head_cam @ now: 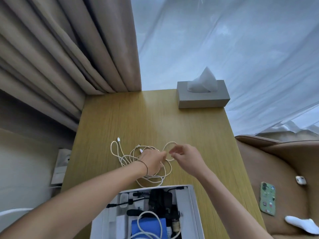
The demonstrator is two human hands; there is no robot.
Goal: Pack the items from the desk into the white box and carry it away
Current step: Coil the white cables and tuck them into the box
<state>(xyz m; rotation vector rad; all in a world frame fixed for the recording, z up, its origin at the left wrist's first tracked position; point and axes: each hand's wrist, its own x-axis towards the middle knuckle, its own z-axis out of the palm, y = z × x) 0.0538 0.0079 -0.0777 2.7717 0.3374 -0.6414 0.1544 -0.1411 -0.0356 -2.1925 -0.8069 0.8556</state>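
Fingertips of both hands meet over one loop of a pale cable (146, 163) that lies tangled on the wooden surface (107, 118). The left hand (151, 161) has its fingers curled, and its grip appears to pinch a strand near the loop; the right hand (186, 156) has thumb and forefinger drawn close together at the same loop, though blur hides whether they actually press the cable or hover just off it. Holding the cable at two near points like this suits coiling or untangling it, so my guess is that the person is gathering it into a neat bundle before packing.

The rest of the cable sprawls in loose rings under and to the left of the left wrist, with two white plugs lying free at the far side. Just nearer the person, touching the edge of the tangle, sits the open white box (193, 204), placed close so things can drop straight in. It already holds black chargers and leads, a blue item and another pale cable.

A grey tissue box (203, 99) stands at the far right corner of the surface. On the brown chair (276, 161) to the right lie a phone (267, 199) and a small white case (300, 180).
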